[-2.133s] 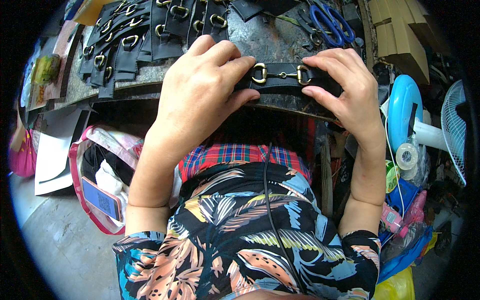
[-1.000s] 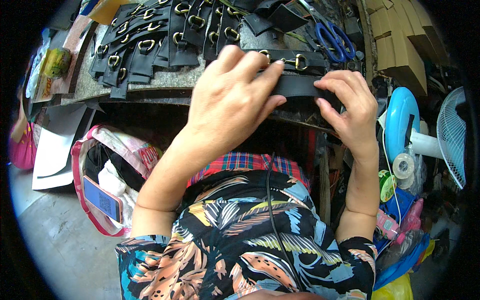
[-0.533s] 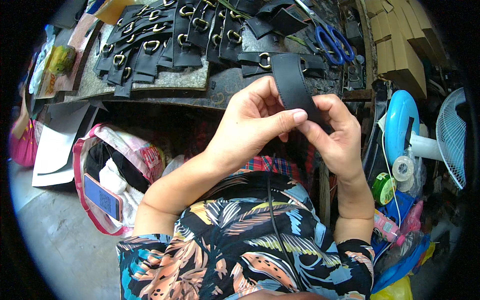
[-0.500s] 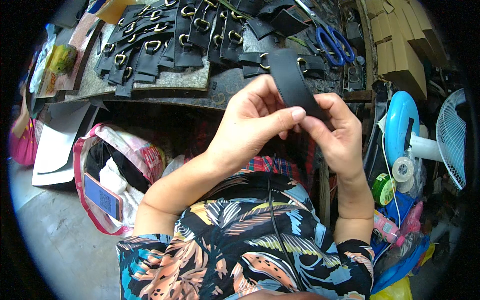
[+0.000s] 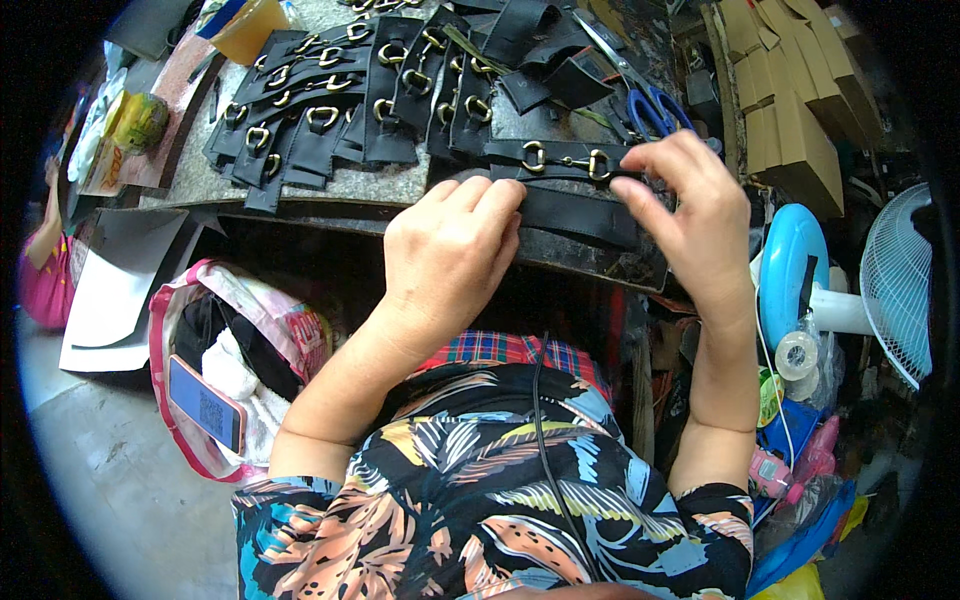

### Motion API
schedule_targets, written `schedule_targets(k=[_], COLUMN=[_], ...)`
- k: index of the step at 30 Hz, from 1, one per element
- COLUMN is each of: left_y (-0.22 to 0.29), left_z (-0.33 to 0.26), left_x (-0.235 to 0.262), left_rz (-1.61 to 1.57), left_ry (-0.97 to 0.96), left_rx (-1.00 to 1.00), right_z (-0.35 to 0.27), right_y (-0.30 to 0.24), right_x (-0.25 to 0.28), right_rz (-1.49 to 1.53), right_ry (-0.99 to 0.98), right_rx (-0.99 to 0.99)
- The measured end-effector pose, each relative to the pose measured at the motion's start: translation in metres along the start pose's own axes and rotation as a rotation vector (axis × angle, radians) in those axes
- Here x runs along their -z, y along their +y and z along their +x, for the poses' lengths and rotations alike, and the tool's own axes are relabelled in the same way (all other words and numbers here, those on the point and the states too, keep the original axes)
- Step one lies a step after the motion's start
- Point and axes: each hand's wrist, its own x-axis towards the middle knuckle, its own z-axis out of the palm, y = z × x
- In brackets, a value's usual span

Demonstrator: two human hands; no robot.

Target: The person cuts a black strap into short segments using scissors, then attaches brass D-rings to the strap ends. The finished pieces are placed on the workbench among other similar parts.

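A plain black leather strap point(image 5: 578, 216) lies along the front edge of the workbench. My left hand point(image 5: 452, 245) is closed at its left end, knuckles up and the fingertips mostly hidden. Just behind it lies a second black strap point(image 5: 510, 153) with brass-coloured D-rings and a small clasp point(image 5: 575, 162) between them. My right hand point(image 5: 695, 215) is over the right end of these straps, thumb and fingers apart with a gap between them. Nothing shows held in it.
Many black straps with metal rings point(image 5: 322, 118) cover a stone slab point(image 5: 385, 185) to the left. Blue-handled scissors point(image 5: 655, 110) lie behind my right hand. Cardboard pieces point(image 5: 790, 130) and a blue fan point(image 5: 795, 265) stand at right. A bag with a phone point(image 5: 207, 403) sits at left.
The plain strap has come down from between my raised hands onto the bench edge. My left hand has moved left and down, and my right hand has opened away from the strap.
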Motion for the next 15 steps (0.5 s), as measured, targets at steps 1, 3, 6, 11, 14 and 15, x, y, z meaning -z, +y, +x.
schedule_targets(k=[1, 3, 6, 11, 14, 15], left_y=[0.0, 0.001, 0.001, 0.0, -0.002, -0.002], left_z=[0.0, -0.001, -0.001, -0.006, -0.008, -0.008], left_x=[0.0, 0.002, 0.005, 0.009, 0.009, 0.008], left_rz=[0.026, 0.063, 0.019, -0.105, -0.195, -0.226], left_ry=[-0.016, -0.047, -0.027, -0.051, -0.039, -0.032], left_rx=[0.003, 0.002, 0.039, 0.126, 0.179, 0.197], right_z=[0.008, 0.021, 0.035, 0.023, 0.006, 0.002], right_y=[0.0, -0.003, -0.005, -0.007, -0.01, -0.011], right_x=[0.0, -0.001, -0.002, -0.005, -0.009, -0.012], right_rz=[0.059, 0.15, 0.157, 0.273, 0.225, 0.189], right_ry=[0.033, 0.001, 0.043, -0.074, -0.166, -0.147], right_rx=[0.039, 0.07, 0.095, 0.083, 0.069, 0.093])
